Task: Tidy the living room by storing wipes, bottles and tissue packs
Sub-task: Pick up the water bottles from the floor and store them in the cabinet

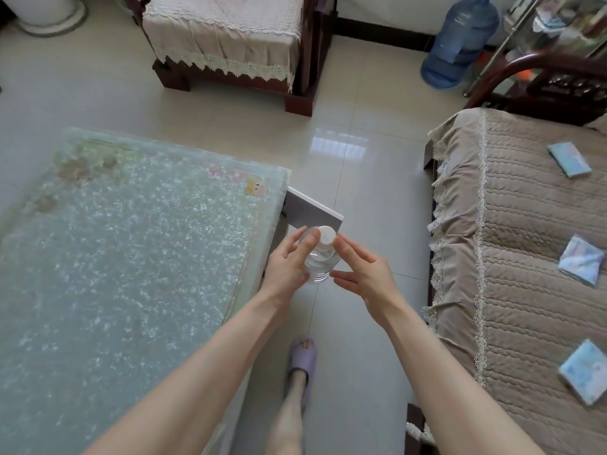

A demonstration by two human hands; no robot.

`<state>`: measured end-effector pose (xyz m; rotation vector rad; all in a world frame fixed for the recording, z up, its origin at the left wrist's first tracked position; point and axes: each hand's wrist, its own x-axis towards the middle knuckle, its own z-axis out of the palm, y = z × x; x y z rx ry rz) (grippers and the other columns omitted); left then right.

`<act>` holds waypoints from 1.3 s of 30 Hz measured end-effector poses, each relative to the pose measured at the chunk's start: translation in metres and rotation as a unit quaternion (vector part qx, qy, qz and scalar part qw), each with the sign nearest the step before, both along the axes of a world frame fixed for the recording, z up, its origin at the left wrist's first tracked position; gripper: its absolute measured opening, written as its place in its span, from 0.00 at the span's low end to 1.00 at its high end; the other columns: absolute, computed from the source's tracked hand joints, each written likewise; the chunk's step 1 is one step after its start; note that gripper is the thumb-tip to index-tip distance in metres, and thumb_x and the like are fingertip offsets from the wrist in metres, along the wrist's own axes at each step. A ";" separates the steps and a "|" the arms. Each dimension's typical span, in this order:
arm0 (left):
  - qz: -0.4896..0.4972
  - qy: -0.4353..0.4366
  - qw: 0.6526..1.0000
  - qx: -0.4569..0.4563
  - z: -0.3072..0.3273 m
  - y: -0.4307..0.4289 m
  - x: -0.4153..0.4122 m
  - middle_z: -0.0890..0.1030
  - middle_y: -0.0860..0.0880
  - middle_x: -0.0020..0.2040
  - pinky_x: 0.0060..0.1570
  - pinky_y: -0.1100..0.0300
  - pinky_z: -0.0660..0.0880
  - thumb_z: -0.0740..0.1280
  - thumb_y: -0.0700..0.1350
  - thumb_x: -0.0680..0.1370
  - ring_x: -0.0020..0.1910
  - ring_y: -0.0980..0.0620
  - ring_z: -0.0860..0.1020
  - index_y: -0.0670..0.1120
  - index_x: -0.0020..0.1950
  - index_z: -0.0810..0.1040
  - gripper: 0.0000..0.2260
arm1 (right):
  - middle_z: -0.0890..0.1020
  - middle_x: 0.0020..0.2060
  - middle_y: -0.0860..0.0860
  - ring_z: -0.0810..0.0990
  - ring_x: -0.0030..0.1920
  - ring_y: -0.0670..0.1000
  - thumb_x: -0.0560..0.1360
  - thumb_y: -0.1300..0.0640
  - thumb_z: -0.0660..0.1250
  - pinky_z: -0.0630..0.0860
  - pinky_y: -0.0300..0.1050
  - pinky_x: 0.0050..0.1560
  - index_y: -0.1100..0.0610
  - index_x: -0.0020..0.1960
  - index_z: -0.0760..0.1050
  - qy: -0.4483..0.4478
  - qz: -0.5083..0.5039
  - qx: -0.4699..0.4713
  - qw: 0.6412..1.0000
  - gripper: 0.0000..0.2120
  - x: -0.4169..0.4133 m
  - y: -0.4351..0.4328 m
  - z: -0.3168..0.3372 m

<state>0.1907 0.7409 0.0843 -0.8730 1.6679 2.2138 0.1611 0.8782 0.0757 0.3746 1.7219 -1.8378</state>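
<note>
Head view: left hand [287,266] grips the upright bottle [318,262], cap [324,237] upward; right hand [368,274] straight-fingered beside it.

Single head-worn view, facing forward and steeply down, close above left hand [289,269] and right hand [366,275]; table [115,241] left of them, sofa [525,257] right.

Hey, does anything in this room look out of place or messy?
Three tissue packs lie scattered on the sofa, apart from one another, and the drawer at the table's corner stands open. Nothing looks spilled or broken.
</note>
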 end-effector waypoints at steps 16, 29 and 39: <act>0.141 -0.039 0.989 0.025 -0.148 0.000 -0.099 0.82 0.52 0.56 0.39 0.67 0.77 0.69 0.59 0.67 0.46 0.62 0.82 0.51 0.64 0.76 0.27 | 0.84 0.45 0.36 0.85 0.48 0.48 0.63 0.39 0.72 0.79 0.38 0.50 0.38 0.54 0.78 -0.059 0.137 0.003 0.989 0.20 -0.137 -0.013 -0.154; 0.227 -0.013 0.974 -0.024 -0.338 0.004 -0.127 0.82 0.50 0.57 0.41 0.65 0.77 0.68 0.60 0.70 0.50 0.57 0.82 0.49 0.66 0.75 0.27 | 0.83 0.42 0.33 0.83 0.47 0.43 0.71 0.41 0.70 0.78 0.35 0.48 0.38 0.57 0.79 -0.005 0.252 0.007 0.968 0.15 -0.183 -0.024 -0.338; 0.278 0.025 0.958 -0.071 -0.446 -0.038 -0.153 0.81 0.52 0.55 0.55 0.55 0.78 0.65 0.55 0.78 0.56 0.52 0.80 0.56 0.57 0.76 0.10 | 0.83 0.38 0.30 0.83 0.43 0.41 0.74 0.42 0.67 0.77 0.28 0.37 0.33 0.43 0.79 0.044 0.281 -0.013 0.959 0.03 -0.207 -0.081 -0.436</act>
